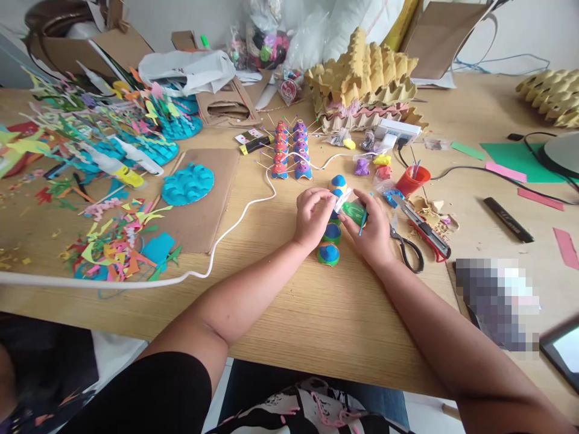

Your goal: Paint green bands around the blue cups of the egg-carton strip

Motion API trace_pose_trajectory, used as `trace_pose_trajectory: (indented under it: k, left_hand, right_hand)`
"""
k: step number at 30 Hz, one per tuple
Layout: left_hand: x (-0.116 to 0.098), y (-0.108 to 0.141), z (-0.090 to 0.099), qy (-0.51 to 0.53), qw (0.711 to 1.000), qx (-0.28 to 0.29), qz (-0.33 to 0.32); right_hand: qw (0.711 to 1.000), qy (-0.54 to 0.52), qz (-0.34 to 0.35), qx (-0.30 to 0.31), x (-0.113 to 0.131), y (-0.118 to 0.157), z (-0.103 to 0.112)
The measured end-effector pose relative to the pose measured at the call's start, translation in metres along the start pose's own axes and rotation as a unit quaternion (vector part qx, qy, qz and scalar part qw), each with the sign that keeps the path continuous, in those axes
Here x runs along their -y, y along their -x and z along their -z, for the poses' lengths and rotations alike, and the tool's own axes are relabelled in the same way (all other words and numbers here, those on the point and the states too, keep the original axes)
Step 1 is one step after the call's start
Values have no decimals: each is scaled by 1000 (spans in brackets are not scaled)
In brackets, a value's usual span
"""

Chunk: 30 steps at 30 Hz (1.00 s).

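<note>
your left hand (pixel 312 218) pinches a white piece (pixel 344 199); your right hand (pixel 374 236) holds a green packet (pixel 353 212) and blue stick (pixel 363 224) — over the blue-and-green cups (pixel 328 255), painted but without sticks, unlike the red row (pixel 280 147).

A long light-brown wooden table (pixel 280 319) with visible grain spans the room, its far edge near a plain pale whitish wall (pixel 534 36). Soft daylight-like brightness lies over the tabletop. Beneath the near edge, small patches of pale, glossy floor (pixel 432 407) show, crossed by thin lines.
</note>
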<state>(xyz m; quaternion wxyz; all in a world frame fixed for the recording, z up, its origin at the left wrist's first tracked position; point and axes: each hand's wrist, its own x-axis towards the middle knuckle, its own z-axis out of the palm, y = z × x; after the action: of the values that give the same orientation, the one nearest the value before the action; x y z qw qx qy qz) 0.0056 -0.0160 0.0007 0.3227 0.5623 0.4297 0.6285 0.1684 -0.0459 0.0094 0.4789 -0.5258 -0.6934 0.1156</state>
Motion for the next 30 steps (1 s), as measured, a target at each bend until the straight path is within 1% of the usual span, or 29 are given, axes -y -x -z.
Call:
trace_pose_trajectory:
  k: [5,9,12,18,30]
  left_hand:
    - [5,2,0,6,1000,23,-8]
    - [12,3,0,4,999,28,-25]
    - [15,2,1,4,999,30,-23]
    - [16,1,1,16,999,27,-20]
    - [15,0,2,-14,998,15,-65]
  right_hand:
    - [999,11,43,-9,-4,-1,6]
    - [997,-3,71,-2,-9,-1,3]
    - [996,-3,88,-9,-11,0,1]
    - [995,15,93,-10,-13,0,0]
    - [990,36,132,-21,-17,-1,0]
